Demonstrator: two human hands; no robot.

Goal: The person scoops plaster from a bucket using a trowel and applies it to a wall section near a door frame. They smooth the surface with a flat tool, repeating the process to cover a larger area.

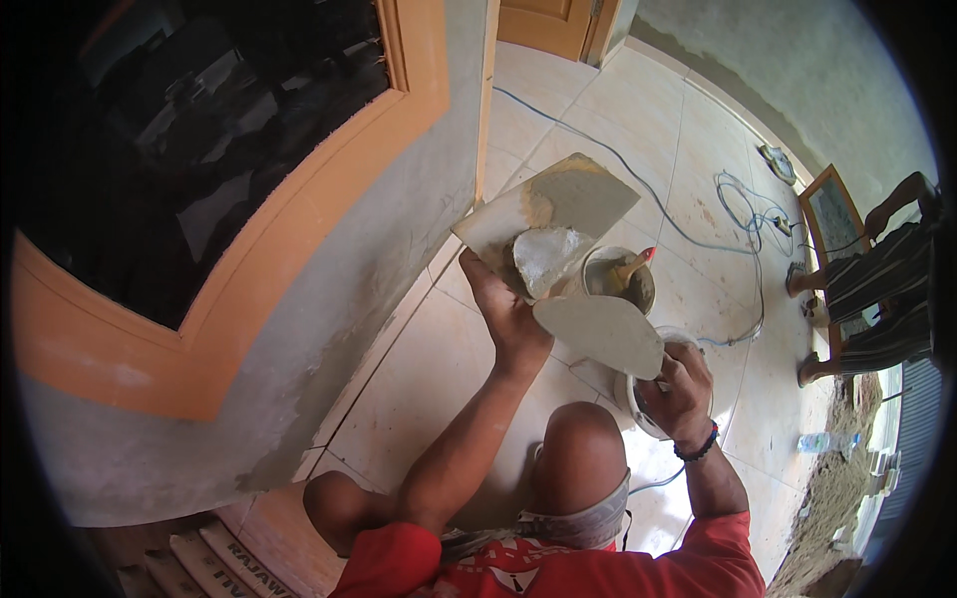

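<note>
My left hand (513,324) is closed on the near side of a flat rectangular mortar board (593,194), held up off the floor. A pale grey-white lump of plaster (548,257) lies on it, with brownish smears toward the far edge. In my right hand (683,394) is a trowel (606,334) with a rounded, plaster-coated blade, reaching left to just beside the lump. My fingers hide its handle. Below the right hand stands a pale bucket (640,407), partly covered. Just beyond the trowel, another bucket (596,276) holds a brush (628,269) with a red-tipped handle.
A grey wall (349,299) with an orange-framed dark window (429,80) rises on the left. Blue cable (638,179) winds over the tiled floor. At right, another person in striped trousers (877,284) stands by a framed panel (832,214). A plastic bottle (827,443) lies near sand (832,498).
</note>
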